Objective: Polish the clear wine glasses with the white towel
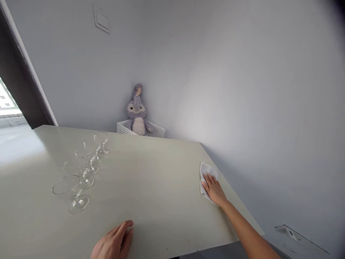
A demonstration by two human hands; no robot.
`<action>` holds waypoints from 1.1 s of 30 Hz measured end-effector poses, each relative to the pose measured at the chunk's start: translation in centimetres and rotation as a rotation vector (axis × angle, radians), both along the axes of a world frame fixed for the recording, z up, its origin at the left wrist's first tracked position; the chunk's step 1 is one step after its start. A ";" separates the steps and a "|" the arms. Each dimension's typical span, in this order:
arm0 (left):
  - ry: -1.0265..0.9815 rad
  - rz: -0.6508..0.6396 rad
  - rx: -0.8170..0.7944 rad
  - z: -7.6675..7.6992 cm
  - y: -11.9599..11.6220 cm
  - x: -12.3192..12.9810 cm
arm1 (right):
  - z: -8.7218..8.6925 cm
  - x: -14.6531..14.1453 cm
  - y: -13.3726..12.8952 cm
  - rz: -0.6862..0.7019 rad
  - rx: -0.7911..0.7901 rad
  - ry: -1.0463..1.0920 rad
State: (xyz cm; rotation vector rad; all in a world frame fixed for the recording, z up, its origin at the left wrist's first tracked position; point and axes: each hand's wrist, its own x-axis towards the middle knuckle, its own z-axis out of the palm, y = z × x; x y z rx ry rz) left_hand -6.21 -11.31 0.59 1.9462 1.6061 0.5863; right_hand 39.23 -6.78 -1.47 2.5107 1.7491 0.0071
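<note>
Right hand [215, 190] — fingers [211, 178] slightly apart — presses white cloth [207, 174] onto tabletop [156, 180].

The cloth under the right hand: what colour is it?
The cloth is white; the head view shows it best.

The right hand [214, 189] presses a white cloth [206, 171] flat on the table [151, 180]; the left hand [113, 242] rests near five stemmed glasses [78, 203].
</note>
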 end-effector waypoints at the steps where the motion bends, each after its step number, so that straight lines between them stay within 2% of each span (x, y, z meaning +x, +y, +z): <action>1: 0.000 -0.012 0.018 0.0 -0.2 0.0 | 0.0 -1.2 -0.9 0.047 0.011 0.004; 6: -0.100 -0.048 0.060 0.4 -0.9 0.2 | -0.1 -7.5 -3.4 0.320 0.089 0.043; 8: -0.249 0.023 0.047 0.5 -0.9 0.0 | 0.0 -10.1 -3.4 0.435 0.115 0.063; 10: -0.492 0.240 0.086 0.6 -0.5 -0.7 | 0.4 -12.7 -3.2 0.551 0.122 0.096; 13: -0.806 0.694 0.216 0.9 0.7 -2.8 | 1.7 -16.8 -3.0 0.706 0.100 0.173; 15: -0.864 0.884 0.245 1.3 1.6 -4.4 | 2.6 -19.3 -3.0 0.798 0.084 0.229; 16: -0.855 0.924 0.236 1.5 2.0 -5.2 | 3.1 -20.5 -3.1 0.842 0.077 0.254; 19: -0.811 0.879 0.174 2.1 3.1 -6.9 | 3.9 -23.8 -2.9 0.931 0.083 0.290; 23: -0.909 0.771 0.076 2.4 4.5 -7.9 | 3.9 -27.5 -1.9 0.917 0.161 0.254; 28: -0.964 0.694 -0.010 2.0 5.9 -8.3 | 3.8 -29.7 -0.5 0.939 0.177 0.234; 31: -0.908 0.660 -0.013 2.0 6.2 -8.3 | 4.1 -29.5 0.6 0.895 0.179 0.400; 33: -0.889 0.649 0.002 2.2 6.3 -8.2 | 4.5 -28.8 1.8 0.769 0.186 0.672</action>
